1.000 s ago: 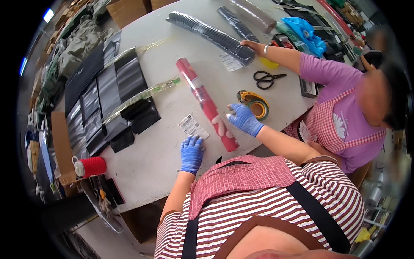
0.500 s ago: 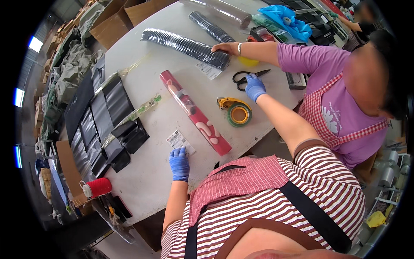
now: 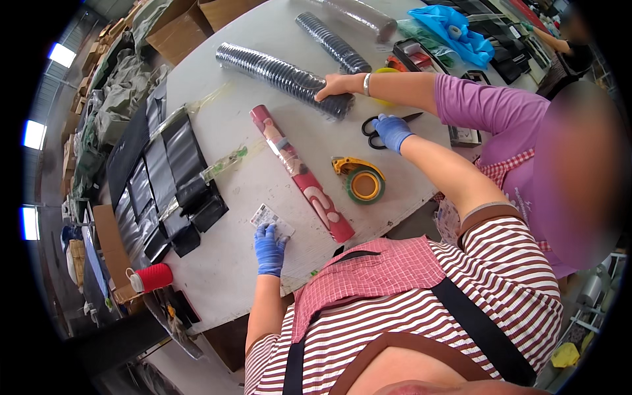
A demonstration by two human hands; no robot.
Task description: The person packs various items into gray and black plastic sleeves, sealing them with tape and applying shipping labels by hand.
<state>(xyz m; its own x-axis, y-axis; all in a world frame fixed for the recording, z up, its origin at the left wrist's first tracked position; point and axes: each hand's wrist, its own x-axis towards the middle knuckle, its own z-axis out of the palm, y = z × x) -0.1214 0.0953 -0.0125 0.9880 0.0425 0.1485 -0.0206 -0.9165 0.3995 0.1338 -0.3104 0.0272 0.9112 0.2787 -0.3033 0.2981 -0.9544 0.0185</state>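
My right hand (image 3: 392,133), in a blue glove, is closed over the handles of black scissors (image 3: 373,136), whose blades point to the far right. My left hand (image 3: 268,250), also gloved in blue, lies on the near edge of a small white printed label (image 3: 272,220), fingers stretched out. Between my hands a pink and red patterned roll (image 3: 299,172) in clear film lies slantwise on the white table. A yellow tape dispenser (image 3: 359,180) with green tape is to the right of it. A co-worker's hand (image 3: 338,85) rests on a black ribbed roll (image 3: 276,70) wrapped in film.
Flat black plastic packages (image 3: 174,174) with tape strips lie along the table's left. A red thread spool (image 3: 151,278) stands at the near left edge. A second black ribbed roll (image 3: 332,43), a clear-wrapped roll (image 3: 359,14) and blue plastic (image 3: 454,29) lie at the back. The co-worker stands close on my right.
My right hand has come further over the scissors' handles. The co-worker has leaned nearer, and the black ribbed roll's near end now covers the white label beside it.
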